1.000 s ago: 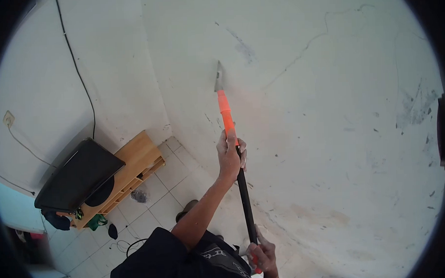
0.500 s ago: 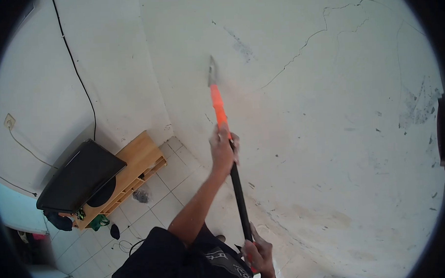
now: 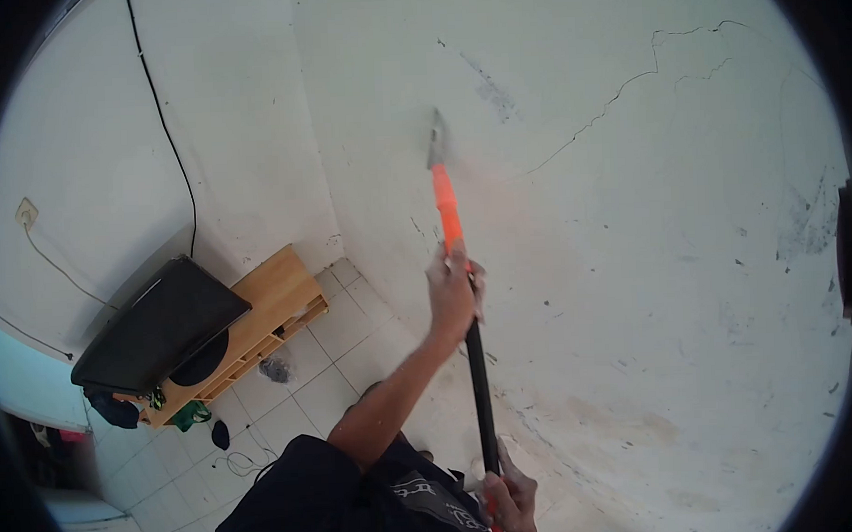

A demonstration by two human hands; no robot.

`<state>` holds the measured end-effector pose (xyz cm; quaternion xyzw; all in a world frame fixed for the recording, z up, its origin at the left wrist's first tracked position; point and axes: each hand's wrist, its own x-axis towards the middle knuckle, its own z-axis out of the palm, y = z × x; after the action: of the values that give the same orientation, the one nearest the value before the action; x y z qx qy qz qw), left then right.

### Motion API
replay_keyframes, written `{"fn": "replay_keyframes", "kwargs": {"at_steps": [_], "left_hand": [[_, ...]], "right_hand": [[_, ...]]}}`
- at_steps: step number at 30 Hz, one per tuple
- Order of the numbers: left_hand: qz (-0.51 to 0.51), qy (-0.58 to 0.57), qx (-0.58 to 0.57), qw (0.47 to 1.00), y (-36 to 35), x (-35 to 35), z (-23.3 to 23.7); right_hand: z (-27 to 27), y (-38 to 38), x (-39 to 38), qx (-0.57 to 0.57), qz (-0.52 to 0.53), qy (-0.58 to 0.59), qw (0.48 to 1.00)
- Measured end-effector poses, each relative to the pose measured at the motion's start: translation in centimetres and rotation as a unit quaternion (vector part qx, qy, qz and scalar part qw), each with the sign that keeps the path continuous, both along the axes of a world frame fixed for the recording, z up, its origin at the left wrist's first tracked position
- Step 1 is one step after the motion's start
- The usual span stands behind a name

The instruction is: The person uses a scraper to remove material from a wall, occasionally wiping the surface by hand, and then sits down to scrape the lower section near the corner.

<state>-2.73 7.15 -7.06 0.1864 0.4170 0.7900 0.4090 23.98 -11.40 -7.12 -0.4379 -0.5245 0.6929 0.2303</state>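
A long-handled scraper runs up the middle of the view, with a black pole, an orange neck and a thin grey metal blade. The blade lies against the white wall, seen nearly edge-on. My left hand is wrapped round the pole just below the orange neck, arm stretched forward. Lower down, close to my body, my right hand grips the pole near its bottom end, where a bit of red shows. Pale dust coats the fingers of both hands. Left of the orange neck, dark scratches mark the wall.
A jagged crack and grey scuffs mark the wall. To the left, a black television stands on a wooden TV stand. A black cable runs down the corner wall. Loose wires and a plastic bag lie on the tiled floor.
The whole view has shifted, so the wall, television and scraper appear farther right. Against the wall marks the blade has barely moved. Both hands keep their grip on the pole.
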Motion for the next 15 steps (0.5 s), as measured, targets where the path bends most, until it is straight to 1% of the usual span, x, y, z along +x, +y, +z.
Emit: {"fn": "replay_keyframes", "kwargs": {"at_steps": [2,4,7,10,13,15], "left_hand": [[0.01,0.009,-0.012,1.0,0.8,-3.7,0.0],[0.008,0.022,-0.003,1.0,1.5,-6.3,0.4],[-0.009,0.03,-0.026,0.999,1.3,-6.7,0.0],[0.005,0.006,-0.031,0.999,1.3,-4.0,0.3],[-0.001,-0.002,-0.023,1.0,-0.2,1.5,-0.2],[-0.017,-0.012,-0.017,1.0,-1.7,5.3,-0.8]], "right_hand": [[0.0,1.6,-3.9,-0.002,0.007,0.003,1.0],[-0.8,2.0,-5.9,0.004,0.024,0.003,1.0],[-0.8,1.4,-6.4,-0.008,0.008,0.036,0.999],[-0.1,1.6,-3.6,-0.006,-0.017,0.004,1.0],[-2.1,-0.2,2.6,-0.001,-0.012,-0.013,1.0],[-1.2,-2.1,5.4,-0.016,-0.043,-0.008,0.999]]}}
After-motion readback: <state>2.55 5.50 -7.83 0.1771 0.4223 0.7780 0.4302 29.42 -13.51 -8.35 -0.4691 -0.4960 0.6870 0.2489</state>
